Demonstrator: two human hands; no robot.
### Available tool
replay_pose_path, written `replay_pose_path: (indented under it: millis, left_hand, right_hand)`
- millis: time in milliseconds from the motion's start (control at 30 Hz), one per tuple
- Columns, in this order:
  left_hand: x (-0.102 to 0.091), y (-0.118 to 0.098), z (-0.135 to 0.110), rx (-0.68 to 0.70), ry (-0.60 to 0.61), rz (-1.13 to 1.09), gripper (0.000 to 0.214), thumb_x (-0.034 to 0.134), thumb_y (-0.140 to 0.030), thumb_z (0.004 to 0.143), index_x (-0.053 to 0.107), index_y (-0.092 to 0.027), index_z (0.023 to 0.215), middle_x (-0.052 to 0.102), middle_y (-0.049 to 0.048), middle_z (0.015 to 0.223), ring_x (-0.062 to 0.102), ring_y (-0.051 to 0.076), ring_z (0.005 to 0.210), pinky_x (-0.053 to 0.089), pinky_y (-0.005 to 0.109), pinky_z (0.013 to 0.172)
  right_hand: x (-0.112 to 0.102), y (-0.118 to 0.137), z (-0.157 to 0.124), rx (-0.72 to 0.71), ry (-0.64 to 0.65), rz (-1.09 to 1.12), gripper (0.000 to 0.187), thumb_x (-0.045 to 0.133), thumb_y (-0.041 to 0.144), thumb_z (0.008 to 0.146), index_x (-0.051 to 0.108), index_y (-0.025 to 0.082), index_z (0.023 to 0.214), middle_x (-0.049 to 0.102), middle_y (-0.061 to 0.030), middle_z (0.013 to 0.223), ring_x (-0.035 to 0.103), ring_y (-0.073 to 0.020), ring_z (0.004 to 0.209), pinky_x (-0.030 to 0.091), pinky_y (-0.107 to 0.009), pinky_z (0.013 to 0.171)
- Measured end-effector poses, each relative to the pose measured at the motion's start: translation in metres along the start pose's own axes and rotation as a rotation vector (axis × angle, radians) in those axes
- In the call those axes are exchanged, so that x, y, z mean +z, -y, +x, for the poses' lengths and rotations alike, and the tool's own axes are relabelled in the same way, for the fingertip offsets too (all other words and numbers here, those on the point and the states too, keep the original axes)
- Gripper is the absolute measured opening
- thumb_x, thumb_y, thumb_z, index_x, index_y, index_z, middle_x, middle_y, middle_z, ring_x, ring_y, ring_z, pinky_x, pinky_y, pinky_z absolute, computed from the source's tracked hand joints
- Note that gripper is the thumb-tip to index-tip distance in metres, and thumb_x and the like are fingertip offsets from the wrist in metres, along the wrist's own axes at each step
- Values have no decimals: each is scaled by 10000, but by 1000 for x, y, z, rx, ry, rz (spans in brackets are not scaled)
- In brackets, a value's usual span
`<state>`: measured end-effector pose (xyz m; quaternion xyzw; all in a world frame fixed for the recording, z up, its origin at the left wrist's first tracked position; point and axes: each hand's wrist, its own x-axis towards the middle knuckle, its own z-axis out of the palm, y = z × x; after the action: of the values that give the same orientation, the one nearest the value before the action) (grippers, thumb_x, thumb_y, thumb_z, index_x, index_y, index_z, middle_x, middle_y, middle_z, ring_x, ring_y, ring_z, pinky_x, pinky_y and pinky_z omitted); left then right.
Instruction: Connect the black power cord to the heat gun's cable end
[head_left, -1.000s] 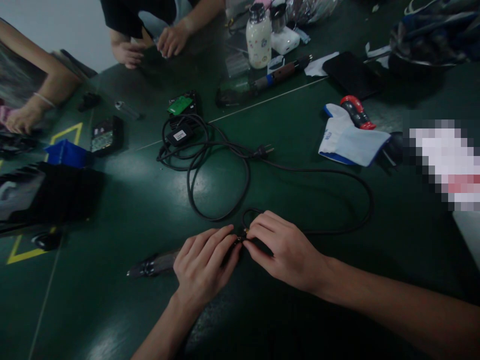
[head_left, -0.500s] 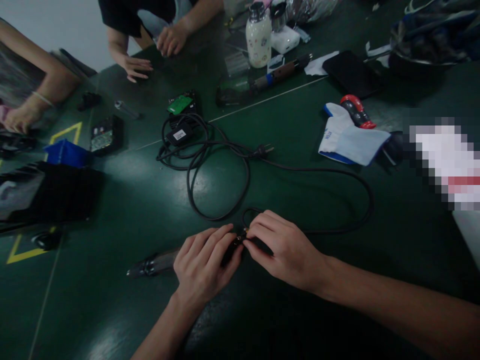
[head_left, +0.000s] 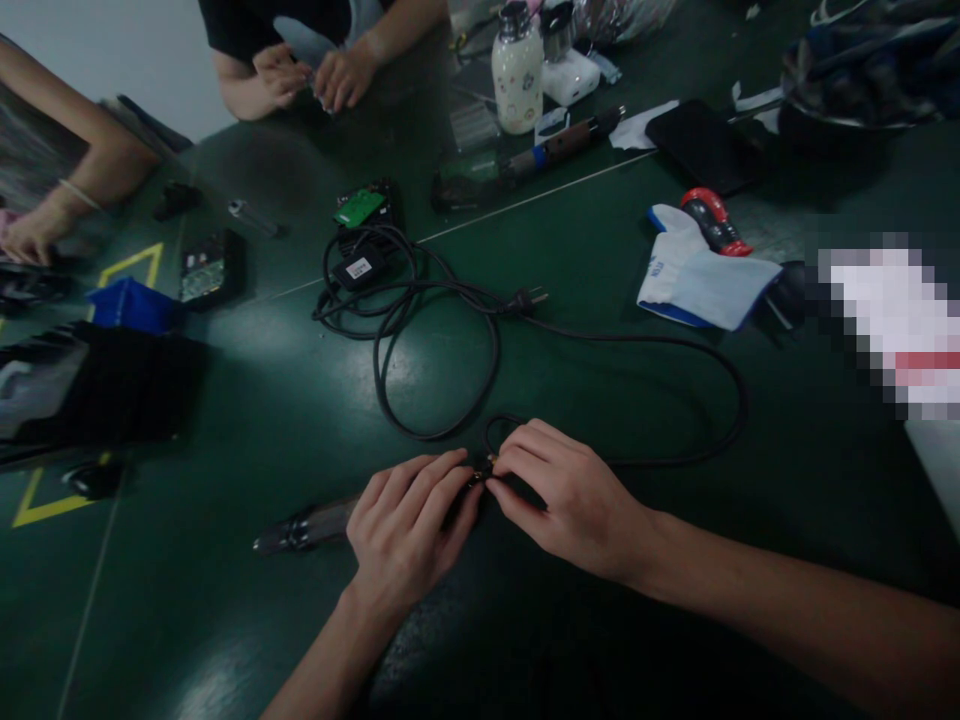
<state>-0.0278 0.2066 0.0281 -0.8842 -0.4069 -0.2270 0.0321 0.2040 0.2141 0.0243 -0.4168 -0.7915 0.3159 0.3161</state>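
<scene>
Left hand [head_left: 409, 520]: grip curled closed over the rear part of a dark electric screwdriver [head_left: 309, 530]
Right hand [head_left: 574, 495]: grip pinched together on the end of a black cord [head_left: 660, 464], at the screwdriver's rear; the fingers hide whether the two join
Electric screwdriver: low on the green worktop [head_left: 225, 610], tip pointing left
Black cord: loops rightward, then back past a two-pin plug [head_left: 519, 303] beyond the hands
Glove [head_left: 701, 275]: white and blue, right of the plug

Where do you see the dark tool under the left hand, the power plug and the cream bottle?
Dark tool [head_left: 322, 524]: head view, on the exposed part of its body.
Power plug [head_left: 519, 302]: head view, on its black body, behind the prongs.
Cream bottle [head_left: 517, 85]: head view, on its patterned side.
</scene>
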Motion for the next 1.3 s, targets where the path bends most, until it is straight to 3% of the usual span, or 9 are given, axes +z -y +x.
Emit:
replay_pose_path:
  millis: [1300]
  left_hand:
    - [-3,-2,3,-11,23,10,324,805,-212,874,703,-208,1182,778,19,1216,731,204,1004,528,358,848]
  right_hand:
    - [0,1,0,-5,-10,2,80,593,186,1024,643,177,963,657,-73,983,588,-212,935,513,-352,806]
